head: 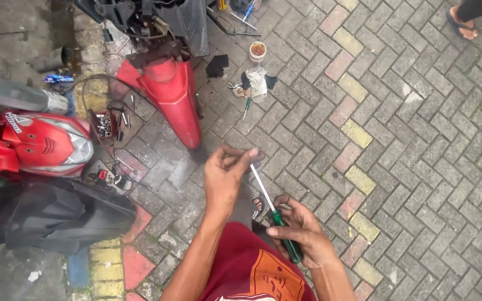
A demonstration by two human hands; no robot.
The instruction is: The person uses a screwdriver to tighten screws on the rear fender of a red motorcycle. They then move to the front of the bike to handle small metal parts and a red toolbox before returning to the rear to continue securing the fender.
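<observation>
The right hand is closed around the green handle of a screwdriver, shaft angled up and away over the paved floor. The left hand pinches the shaft tip between its fingers, apparently to steady it. A red fender and a red fairing lie on the paving toward its left edge, probably set aside within reach.

Green-handled screwdriver, shaft tilted up-left
</observation>
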